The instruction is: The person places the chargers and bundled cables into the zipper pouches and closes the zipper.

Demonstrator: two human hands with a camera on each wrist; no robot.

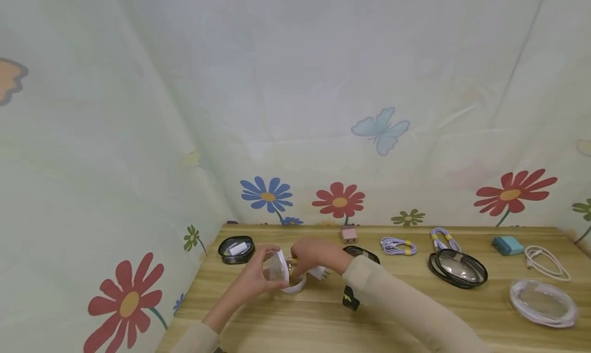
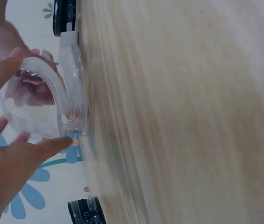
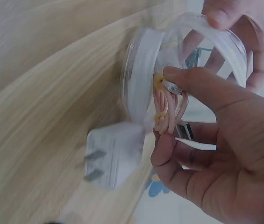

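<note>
A clear round case with a white rim [image 3: 141, 70] stands opened on the table, its transparent lid [image 2: 59, 88] tipped upright. Thumb and fingers of my left hand [image 1: 256, 277] grip that lid by its edge. My right hand [image 1: 310, 253] pinches a coiled pale pink USB cable [image 3: 167, 105] bound with yellow ties, right at the case's opening. Both metal plug ends of the cable show in the right wrist view. Beside the case lies a white charger plug [image 3: 115, 154], its two prongs pointing away from the case.
A black-rimmed case [image 1: 236, 249] holds a white item at the back left. Along the back are a pink charger [image 1: 349, 235], lilac cables [image 1: 398, 246] and a blue charger [image 1: 509, 245]. Black cases [image 1: 457, 269], a white cable [image 1: 548, 263] and a white-rimmed case [image 1: 544, 304] lie right.
</note>
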